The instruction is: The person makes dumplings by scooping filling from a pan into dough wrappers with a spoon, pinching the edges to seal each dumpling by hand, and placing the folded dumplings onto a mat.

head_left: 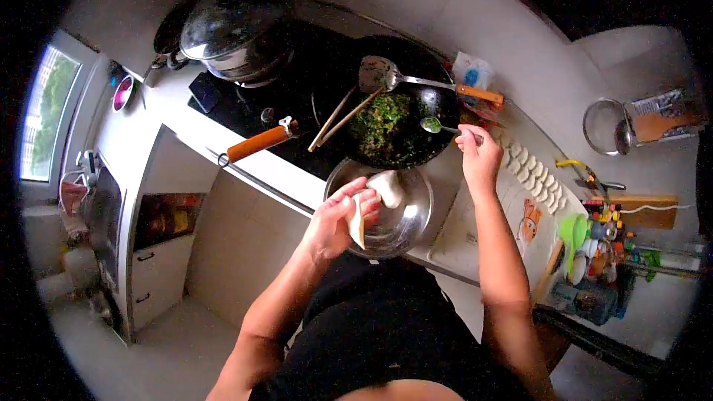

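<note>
My left hand [334,219] holds a pale dumpling wrapper [357,224] across its fingers, above the near left rim of a metal bowl [417,215]. A lump of white dough [388,188] shows in the bowl just beyond my fingertips. My right hand [480,154] is closed on the handle of a small spoon [431,125], whose tip carries a bit of green filling. The spoon is over the right side of a dark wok [429,150] that holds chopped green filling [382,126]. Chopsticks [349,122] and a spatula [427,83] rest across the wok.
Rows of folded dumplings [531,174] lie on the counter at right. A lidded steel pot [241,37] stands on the stove at back left, and the wok's orange handle [258,143] juts towards the counter edge. Bottles and a green scoop [572,234] crowd the right end.
</note>
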Tool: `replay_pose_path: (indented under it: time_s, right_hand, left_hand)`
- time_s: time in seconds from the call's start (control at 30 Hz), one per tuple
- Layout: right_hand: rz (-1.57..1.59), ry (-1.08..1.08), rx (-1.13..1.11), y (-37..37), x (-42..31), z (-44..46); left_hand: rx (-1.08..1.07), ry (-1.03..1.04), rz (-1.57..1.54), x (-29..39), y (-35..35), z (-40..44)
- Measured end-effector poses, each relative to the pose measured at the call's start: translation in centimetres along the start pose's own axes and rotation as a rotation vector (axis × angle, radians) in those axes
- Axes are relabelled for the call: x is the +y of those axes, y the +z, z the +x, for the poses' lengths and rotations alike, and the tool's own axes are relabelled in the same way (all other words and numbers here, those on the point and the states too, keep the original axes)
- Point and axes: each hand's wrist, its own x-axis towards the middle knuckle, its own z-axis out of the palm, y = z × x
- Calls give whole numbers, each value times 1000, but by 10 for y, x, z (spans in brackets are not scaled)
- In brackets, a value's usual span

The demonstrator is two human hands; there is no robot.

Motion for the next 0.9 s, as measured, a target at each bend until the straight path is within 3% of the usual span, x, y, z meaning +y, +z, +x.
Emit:
replay_pose_path:
  time_s: [0.03,0.13,0.23,0.27,0.5,0.57,0.63,0.7,0.73,0.9]
  right_hand:
    - [-3,25,3,4,-3,5]
    - [-44,4,-18,19,11,12]
    - [-222,-369,-8,29,20,19]
    - [-248,-474,-12,33,23,22]
    - [-258,-431,-135,47,24,11]
    - [-188,-301,-137,44,21,-1]
    - [-148,-312,-117,42,17,-8]
    - [-33,-2,-203,38,9,-16]
    - [-26,9,-210,37,11,-17]
    - [147,190,-211,32,8,-17]
  left_hand:
    - [78,-7,-90,-2,-4,5]
    - [-139,-121,-372,-14,-7,4]
    - [-222,-179,-366,-12,10,9]
    - [-145,-168,-377,-15,16,12]
    - [251,-168,-216,-41,-29,19]
    - [452,-133,-92,-42,-27,17]
    - [480,-110,-148,-43,-31,21]
    - [455,-43,-35,-41,-35,22]
    - [544,-49,-18,-40,-30,25]
    - [278,-17,-138,-37,-37,24]
